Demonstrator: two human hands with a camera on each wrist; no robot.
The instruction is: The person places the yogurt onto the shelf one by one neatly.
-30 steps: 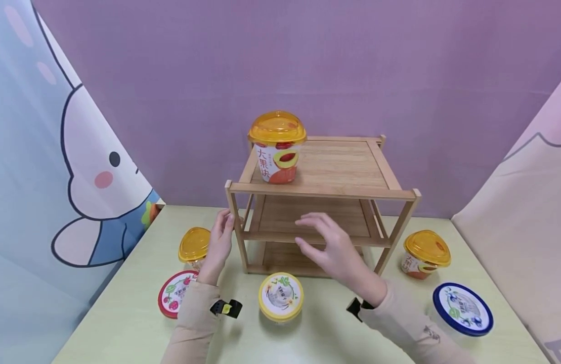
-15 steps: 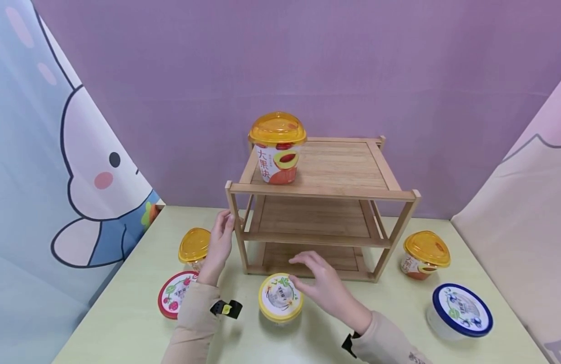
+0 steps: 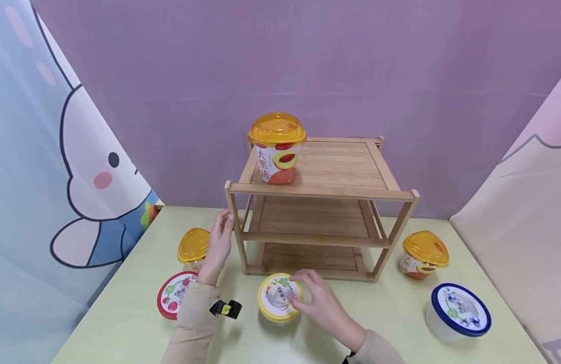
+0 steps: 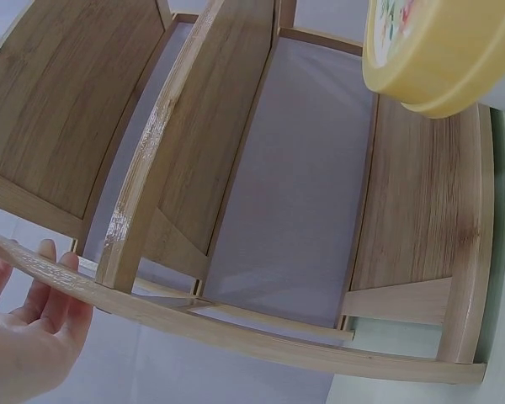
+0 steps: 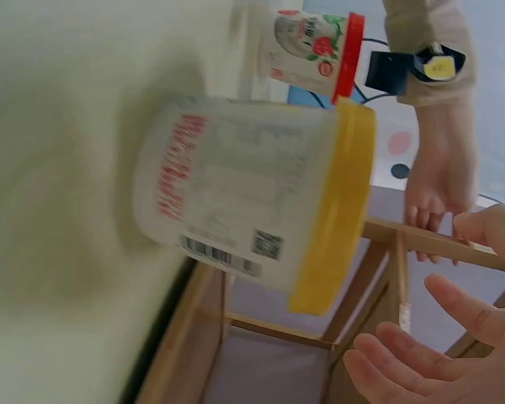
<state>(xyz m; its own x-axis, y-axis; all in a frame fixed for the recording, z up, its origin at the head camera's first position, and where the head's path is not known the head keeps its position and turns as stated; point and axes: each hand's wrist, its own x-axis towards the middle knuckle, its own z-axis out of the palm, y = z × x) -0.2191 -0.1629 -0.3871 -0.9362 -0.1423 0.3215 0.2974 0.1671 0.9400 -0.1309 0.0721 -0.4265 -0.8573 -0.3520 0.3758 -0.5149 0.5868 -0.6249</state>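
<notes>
The right hand (image 3: 323, 306) has its thumb and fingers spread, curved above the right side of the yellow-lidded tub (image 3: 277, 298); in the right wrist view a gap shows between fingertips and lid, and the tub stands upright on the table (image 3: 125, 313) below them. The left hand (image 3: 221, 243) curls its fingers round the left front post of the wooden rack (image 3: 314, 236), which stands just beyond the right fingers. Behind the left fingers, towards the viewer, are an orange-lidded cup (image 3: 192, 246) and a red-lidded tub (image 3: 173, 293), both partly hidden. Well right of the right fingers sit a blue-lidded tub (image 3: 461, 309) and, farther off, another orange-lidded cup (image 3: 424, 253). Above and beyond the left fingers, a peach-printed cup (image 3: 277, 149) stands on the rack's top; purple cloth (image 3: 330, 60) hangs farthest.
</notes>
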